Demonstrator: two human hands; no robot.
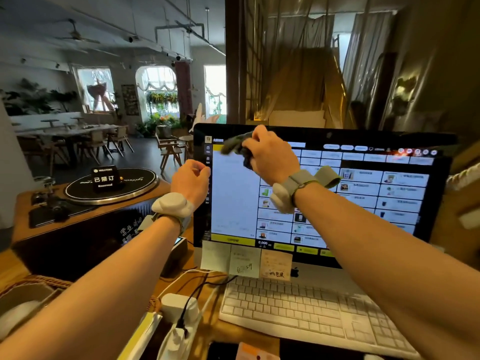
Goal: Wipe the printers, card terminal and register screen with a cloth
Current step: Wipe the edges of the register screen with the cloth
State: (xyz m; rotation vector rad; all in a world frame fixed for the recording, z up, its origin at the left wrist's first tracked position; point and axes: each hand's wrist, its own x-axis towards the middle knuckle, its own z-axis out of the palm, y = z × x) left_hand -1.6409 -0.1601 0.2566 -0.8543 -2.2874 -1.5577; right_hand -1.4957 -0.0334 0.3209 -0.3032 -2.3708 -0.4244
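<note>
The register screen (363, 198) is a large black-framed monitor lit with a white and yellow sales page. My right hand (272, 157) presses a dark green cloth (235, 146) against the upper left part of the screen. My left hand (191, 181) grips the left edge of the monitor, fingers curled around the frame. Both wrists carry grey bands with white pods. A small device with a lit display (179, 245) sits below the screen's left corner, mostly hidden by my left forearm. No printer is clearly seen.
A white keyboard (298, 310) lies in front of the monitor, with sticky notes (246, 261) on its lower bezel. White charger and cables (179, 307) lie left of the keyboard. A record player with a reserved sign (106, 178) stands on a wooden cabinet at left.
</note>
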